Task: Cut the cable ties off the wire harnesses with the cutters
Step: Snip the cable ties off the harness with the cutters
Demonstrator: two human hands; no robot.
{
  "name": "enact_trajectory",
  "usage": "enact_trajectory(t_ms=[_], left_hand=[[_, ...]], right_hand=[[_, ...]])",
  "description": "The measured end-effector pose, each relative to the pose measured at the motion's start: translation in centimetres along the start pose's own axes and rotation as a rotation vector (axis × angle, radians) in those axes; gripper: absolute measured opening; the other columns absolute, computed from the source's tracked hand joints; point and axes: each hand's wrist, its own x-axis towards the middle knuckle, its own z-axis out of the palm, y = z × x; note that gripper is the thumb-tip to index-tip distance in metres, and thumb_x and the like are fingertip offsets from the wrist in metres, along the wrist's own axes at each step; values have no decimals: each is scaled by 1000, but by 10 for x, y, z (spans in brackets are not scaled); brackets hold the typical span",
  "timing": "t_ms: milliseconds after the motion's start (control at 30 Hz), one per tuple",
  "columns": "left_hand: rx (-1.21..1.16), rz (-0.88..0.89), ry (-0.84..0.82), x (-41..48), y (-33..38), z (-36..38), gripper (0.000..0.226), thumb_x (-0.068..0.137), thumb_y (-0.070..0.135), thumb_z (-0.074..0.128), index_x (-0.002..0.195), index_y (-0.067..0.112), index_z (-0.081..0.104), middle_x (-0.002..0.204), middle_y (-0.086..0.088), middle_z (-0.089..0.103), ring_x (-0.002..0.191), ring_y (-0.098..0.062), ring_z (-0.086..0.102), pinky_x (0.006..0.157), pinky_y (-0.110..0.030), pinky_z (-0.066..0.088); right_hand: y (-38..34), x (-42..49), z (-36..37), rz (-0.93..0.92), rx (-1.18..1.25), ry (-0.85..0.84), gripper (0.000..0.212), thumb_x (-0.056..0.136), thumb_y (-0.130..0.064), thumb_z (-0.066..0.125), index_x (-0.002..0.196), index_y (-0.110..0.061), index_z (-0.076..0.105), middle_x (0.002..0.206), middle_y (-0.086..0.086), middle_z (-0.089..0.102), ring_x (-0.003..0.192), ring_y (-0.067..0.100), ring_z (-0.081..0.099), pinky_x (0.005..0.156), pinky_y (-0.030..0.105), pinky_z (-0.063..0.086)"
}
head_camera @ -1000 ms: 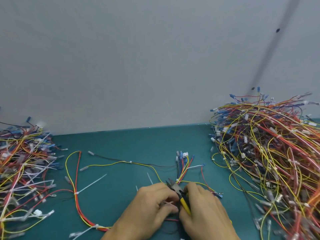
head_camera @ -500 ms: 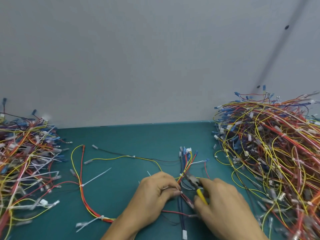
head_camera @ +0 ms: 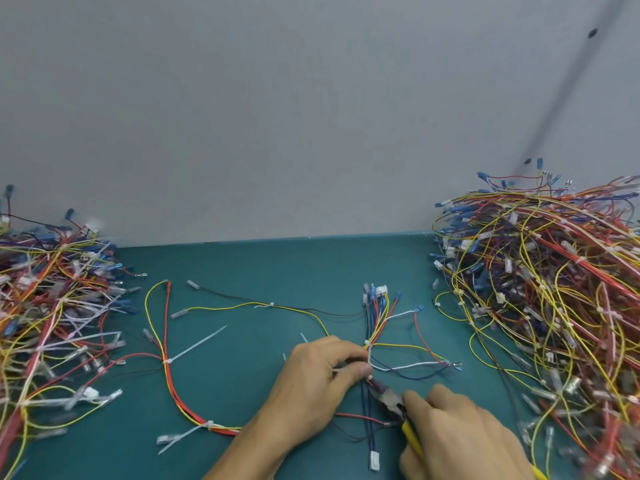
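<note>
Head view of a teal worktop (head_camera: 263,271) set against a grey wall (head_camera: 277,116). At about 6 o'clock on the worktop lies the wire harness (head_camera: 375,317) under work: a bundle of blue, red, yellow and white leads running from 12 to 6 o'clock, fanned out at its far end and ending near the viewer in a white connector (head_camera: 374,460). A white cable tie (head_camera: 370,353) binds the bundle where the leads spread.

The left hand (head_camera: 322,379) rests on the worktop at 9 o'clock of the bundle. Its fingers are curled, and thumb and forefinger pinch a white strip, apparently the tail of that tie. The right hand (head_camera: 460,441), at 4 o'clock of the bundle, is closed round the yellow handles of the cutters (head_camera: 389,398). The cutter head points toward 10 o'clock and its tip lies just beside the left thumb, among the leads; how far the blades are parted cannot be told.

A second harness (head_camera: 166,375), with red and yellow leads and white ties still on it, lies at 8 o'clock. A tangled left pile (head_camera: 45,306) of harnesses occupies 9 o'clock, and a taller right pile (head_camera: 554,289) occupies 3 o'clock.
</note>
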Motion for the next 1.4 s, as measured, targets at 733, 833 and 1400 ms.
enact_trajectory(t_ms=[733, 833, 1400], left_hand=[[73, 62, 23, -4, 6, 9, 9, 85, 20, 60, 79, 21, 66, 81, 11, 62, 77, -4, 56, 75, -29, 46], [72, 57, 51, -5, 7, 10, 9, 82, 15, 58, 74, 18, 63, 74, 10, 58, 70, -3, 50, 69, -25, 44], [69, -210, -16, -34, 23, 1, 21, 88, 18, 64, 72, 31, 63, 65, 13, 61, 64, 0, 51, 62, -11, 37]], right_hand=[[-4, 8, 16, -22, -45, 214, 25, 43, -21, 81, 57, -17, 61, 64, 4, 24, 43, 24, 53, 40, 25, 23], [-6, 7, 29, -39, -56, 290, 22, 61, -13, 41, 47, -11, 58, 46, 9, 38, 32, 26, 43, 30, 27, 31], [-10, -21, 25, -90, -71, 371, 29, 33, -2, 79, 50, -10, 57, 46, 7, 47, 35, 27, 46, 35, 27, 32]])
